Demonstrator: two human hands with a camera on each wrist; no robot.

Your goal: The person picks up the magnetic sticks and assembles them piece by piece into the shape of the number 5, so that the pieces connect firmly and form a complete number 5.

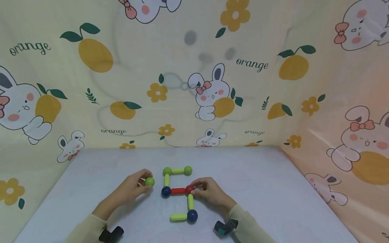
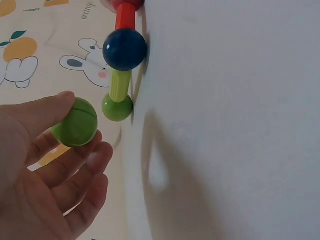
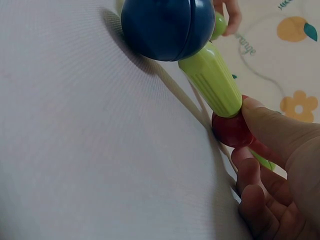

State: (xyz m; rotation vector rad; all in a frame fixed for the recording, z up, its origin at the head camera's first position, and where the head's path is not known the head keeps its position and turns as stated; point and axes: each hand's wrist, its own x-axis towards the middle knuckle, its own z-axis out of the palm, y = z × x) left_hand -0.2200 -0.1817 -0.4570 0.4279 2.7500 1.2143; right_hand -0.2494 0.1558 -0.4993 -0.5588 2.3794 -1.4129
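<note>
In the head view, balls and rods joined in an S-like shape lie on the white table. A green ball [image 1: 188,170] ends its top, and another green ball [image 1: 167,171] forms the top left corner. Below come a blue ball [image 1: 165,191], a red rod [image 1: 178,191] and a red ball [image 1: 189,189]. A second blue ball [image 1: 192,215] and a light green rod [image 1: 178,217] finish the bottom. My left hand [image 1: 135,184] pinches a loose green ball [image 2: 76,122] left of the shape, apart from it. The red ball [image 3: 233,130] is gripped between my right hand's [image 1: 211,192] thumb and fingers.
A white table [image 1: 243,168] lies under the pieces. Behind it and at the sides hangs a cream cloth [image 1: 176,50] printed with rabbits and oranges. Dark devices sit on both wrists, one by the left sleeve [image 1: 111,234] and one by the right sleeve [image 1: 250,224].
</note>
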